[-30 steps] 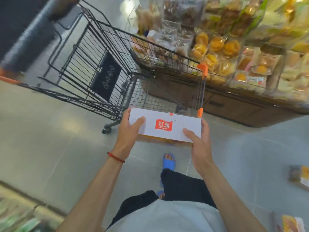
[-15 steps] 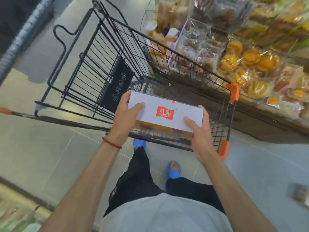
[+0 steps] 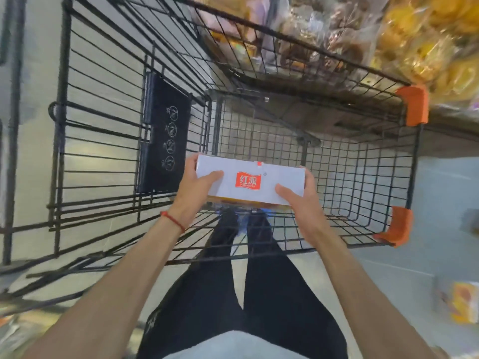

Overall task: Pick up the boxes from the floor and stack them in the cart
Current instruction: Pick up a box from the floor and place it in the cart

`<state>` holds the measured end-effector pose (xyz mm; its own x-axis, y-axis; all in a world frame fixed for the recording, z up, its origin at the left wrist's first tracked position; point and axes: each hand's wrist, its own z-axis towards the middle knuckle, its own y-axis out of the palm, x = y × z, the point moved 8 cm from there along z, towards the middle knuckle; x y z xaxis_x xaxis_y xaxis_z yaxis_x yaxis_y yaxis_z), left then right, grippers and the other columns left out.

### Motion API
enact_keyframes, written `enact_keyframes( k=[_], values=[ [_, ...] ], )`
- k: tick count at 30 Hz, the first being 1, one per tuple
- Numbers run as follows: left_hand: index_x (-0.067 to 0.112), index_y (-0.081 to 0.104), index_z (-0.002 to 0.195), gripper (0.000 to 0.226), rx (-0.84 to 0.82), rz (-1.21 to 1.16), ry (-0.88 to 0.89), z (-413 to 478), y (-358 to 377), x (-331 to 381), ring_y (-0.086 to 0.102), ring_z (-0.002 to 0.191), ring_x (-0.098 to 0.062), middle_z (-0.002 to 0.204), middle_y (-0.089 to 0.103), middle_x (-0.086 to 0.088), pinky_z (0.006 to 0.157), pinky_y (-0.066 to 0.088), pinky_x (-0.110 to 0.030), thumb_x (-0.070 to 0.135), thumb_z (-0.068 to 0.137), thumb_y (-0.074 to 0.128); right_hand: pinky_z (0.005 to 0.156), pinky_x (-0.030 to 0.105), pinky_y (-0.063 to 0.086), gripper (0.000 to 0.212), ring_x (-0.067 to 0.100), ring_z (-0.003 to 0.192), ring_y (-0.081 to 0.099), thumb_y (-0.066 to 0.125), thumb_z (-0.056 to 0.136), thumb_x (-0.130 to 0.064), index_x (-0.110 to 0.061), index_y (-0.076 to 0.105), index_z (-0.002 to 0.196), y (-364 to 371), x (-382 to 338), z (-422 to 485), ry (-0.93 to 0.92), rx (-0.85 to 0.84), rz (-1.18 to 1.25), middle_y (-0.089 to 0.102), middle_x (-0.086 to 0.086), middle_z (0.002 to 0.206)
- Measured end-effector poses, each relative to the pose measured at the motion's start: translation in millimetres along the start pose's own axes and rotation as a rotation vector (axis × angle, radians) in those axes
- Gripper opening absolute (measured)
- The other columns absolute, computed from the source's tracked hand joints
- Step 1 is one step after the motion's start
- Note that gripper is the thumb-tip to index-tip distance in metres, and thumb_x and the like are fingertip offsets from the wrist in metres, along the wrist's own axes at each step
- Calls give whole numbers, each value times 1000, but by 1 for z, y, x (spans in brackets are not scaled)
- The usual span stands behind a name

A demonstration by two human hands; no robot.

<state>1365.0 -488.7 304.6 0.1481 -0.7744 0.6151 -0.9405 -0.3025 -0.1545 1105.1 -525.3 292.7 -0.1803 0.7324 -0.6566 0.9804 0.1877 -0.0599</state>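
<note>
Here's the box (image 3: pixel 250 183): long, flat and white on top, with a red logo square at its middle and an orange-yellow side just showing along its lower edge. It's up in the air over the cart (image 3: pixel 63 73), above the mesh floor of the basket and close to the near wall.

Left hand (image 3: pixel 193 193) first. The thumb lies flat across the top face and the fingers wrap round the left end, a thin red cord (image 3: pixel 172 221) at the wrist. On the far end the right hand (image 3: pixel 303 203) mirrors it: thumb on top, fingers curled round the end. Both arms reach forward, nearly straight.

Now the surroundings. The cart is black wire throughout, long bars on the left and tight square mesh to the right, with a dark plastic panel (image 3: pixel 166 136) of round icons on the folding seat. Orange plastic caps (image 3: pixel 412 106) cover the right corners. Beyond are shiny bagged pastries (image 3: pixel 427 47), then smooth grey floor tiles (image 3: pixel 440 203), where a blurred yellow pack (image 3: pixel 461 301) lies.
</note>
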Motion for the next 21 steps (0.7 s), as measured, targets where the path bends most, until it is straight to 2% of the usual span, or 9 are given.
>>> enact_keyframes(
  k=[2, 4, 8, 10, 12, 13, 15, 19, 21],
  values=[
    [29, 40, 132, 56, -11, 30, -22, 20, 3, -23, 67, 102, -21, 117, 65, -3, 82, 61, -38, 14, 89, 73, 90, 21, 56, 74, 10, 119, 61, 74, 94, -17, -27, 29, 151, 0, 18, 19, 38, -15, -49, 60, -3, 136],
    [31, 38, 133, 64, -12, 68, -48, 38, 6, -46, 67, 104, -22, 117, 65, -2, 85, 60, -36, 15, 85, 78, 83, 18, 56, 75, 11, 119, 60, 74, 94, -14, -27, 26, 150, 2, 35, 37, 79, -52, -102, 58, -2, 136],
    [23, 32, 140, 69, -25, 135, -81, 61, 17, -80, 59, 93, -5, 106, 56, 10, 60, 51, -6, 7, 87, 75, 83, 20, 56, 75, 11, 112, 59, 73, 94, -7, -21, 23, 148, 0, 66, 65, 138, -108, -234, 56, -3, 126],
    [20, 32, 138, 66, -15, 179, -87, 66, 18, -94, 55, 90, 0, 104, 52, 13, 56, 47, -2, 8, 89, 73, 84, 19, 55, 74, 6, 105, 58, 72, 94, -5, -19, 22, 148, 0, 75, 74, 155, -138, -279, 54, -11, 117],
    [22, 33, 138, 64, 5, 227, -111, 67, 14, -108, 57, 93, -5, 106, 53, 9, 62, 49, -5, 12, 89, 74, 73, 11, 54, 71, 3, 101, 56, 73, 94, -5, -20, 24, 142, 2, 84, 79, 169, -166, -335, 52, -13, 113],
    [23, 34, 139, 65, 16, 254, -119, 66, 12, -113, 58, 97, -12, 110, 55, 5, 72, 52, -12, 15, 89, 75, 68, 8, 52, 68, 2, 100, 55, 74, 93, -6, -22, 25, 138, 4, 87, 79, 174, -178, -358, 51, -13, 113],
    [25, 36, 140, 67, 21, 293, -132, 65, 8, -119, 58, 104, -18, 119, 54, -2, 86, 56, -27, 16, 87, 76, 70, 10, 52, 67, 6, 104, 56, 76, 92, -9, -28, 25, 132, 6, 95, 77, 184, -196, -387, 51, -9, 117],
    [25, 44, 132, 63, 30, 282, -117, 65, 4, -120, 59, 96, -10, 117, 57, -1, 70, 51, -14, 15, 82, 81, 83, 19, 52, 68, 17, 113, 60, 78, 90, -8, -28, 28, 131, 6, 96, 74, 162, -199, -380, 55, 2, 128],
    [26, 47, 131, 64, 52, 295, -98, 62, 1, -117, 60, 98, -12, 121, 57, -1, 73, 53, -16, 15, 79, 84, 88, 24, 55, 68, 20, 117, 61, 78, 89, -7, -26, 29, 132, 6, 95, 72, 157, -215, -384, 56, 2, 129]
  ],
)
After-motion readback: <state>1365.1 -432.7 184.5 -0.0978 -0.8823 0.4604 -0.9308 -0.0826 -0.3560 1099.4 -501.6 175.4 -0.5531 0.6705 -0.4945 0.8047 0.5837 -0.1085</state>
